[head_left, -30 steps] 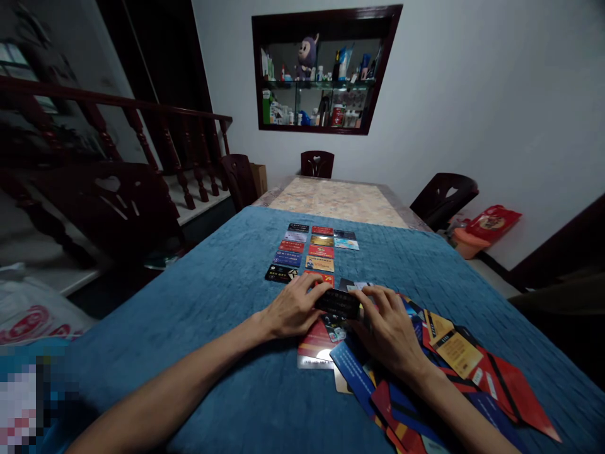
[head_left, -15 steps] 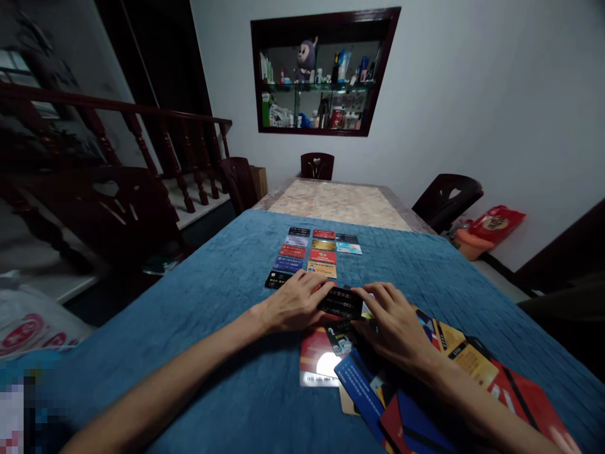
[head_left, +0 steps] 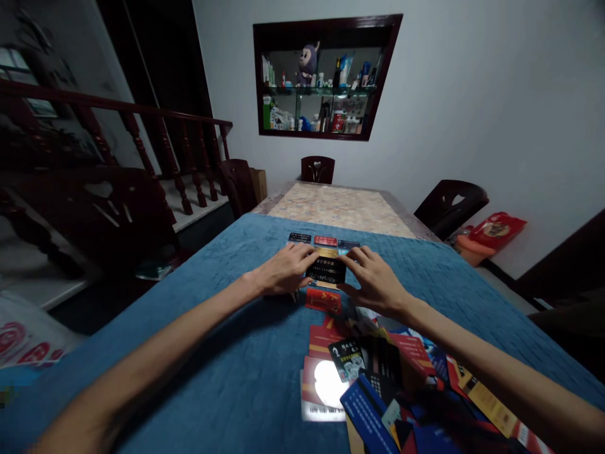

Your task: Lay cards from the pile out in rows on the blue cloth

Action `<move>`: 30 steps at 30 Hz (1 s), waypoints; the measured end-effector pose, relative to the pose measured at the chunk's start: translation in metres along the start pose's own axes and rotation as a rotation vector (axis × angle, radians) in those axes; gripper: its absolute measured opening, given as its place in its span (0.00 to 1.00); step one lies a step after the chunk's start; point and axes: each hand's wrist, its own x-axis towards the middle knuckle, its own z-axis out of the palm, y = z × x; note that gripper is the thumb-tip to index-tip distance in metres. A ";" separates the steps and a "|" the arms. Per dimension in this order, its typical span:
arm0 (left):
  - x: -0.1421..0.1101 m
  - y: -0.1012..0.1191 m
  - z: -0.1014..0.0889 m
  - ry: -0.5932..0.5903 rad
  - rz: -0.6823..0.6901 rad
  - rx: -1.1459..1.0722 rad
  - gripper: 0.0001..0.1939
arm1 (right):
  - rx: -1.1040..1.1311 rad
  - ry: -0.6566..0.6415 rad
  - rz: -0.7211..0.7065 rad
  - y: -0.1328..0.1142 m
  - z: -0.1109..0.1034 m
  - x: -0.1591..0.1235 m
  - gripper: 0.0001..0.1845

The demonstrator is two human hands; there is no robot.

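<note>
Between my two hands a black card [head_left: 326, 271] with pale lettering is held up by its left and right edges. My left hand [head_left: 287, 268] pinches its left side, and my right hand [head_left: 371, 277] pinches its right side. Behind it lie cards in rows, among them a black card [head_left: 300, 238], a red card [head_left: 326, 241] and a dark card [head_left: 348, 244] at the far end. A red card with gold print [head_left: 324, 300] lies just below the held card. My hands and the held card hide most of the rows.
A loose heap of cards, with a blue card [head_left: 368, 413] and a black card [head_left: 347, 359], spreads under my right forearm on the blue cloth [head_left: 227, 378]. Beyond the cloth is the patterned tabletop [head_left: 335, 205]. Chairs, one on the right [head_left: 449, 205], stand around the table.
Both hands have moved forward, away from me, carrying the black card from beside the heap to above the rows. The red card with gold print and more of the heap are now uncovered.
</note>
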 end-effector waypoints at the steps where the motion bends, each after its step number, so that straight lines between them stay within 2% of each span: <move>1: 0.002 -0.007 0.001 -0.003 -0.001 0.002 0.26 | 0.000 -0.007 0.004 0.004 0.003 0.006 0.22; 9: 0.013 -0.063 0.022 0.031 -0.034 -0.112 0.23 | 0.041 -0.125 0.082 0.031 0.040 0.051 0.24; 15: 0.024 -0.098 0.037 -0.025 -0.091 -0.156 0.20 | 0.060 -0.205 0.159 0.048 0.064 0.080 0.25; 22: 0.037 -0.126 0.059 -0.096 -0.202 -0.170 0.16 | 0.043 -0.304 0.230 0.064 0.092 0.106 0.26; 30: 0.049 -0.149 0.087 -0.172 -0.310 -0.177 0.14 | 0.044 -0.400 0.287 0.075 0.120 0.122 0.23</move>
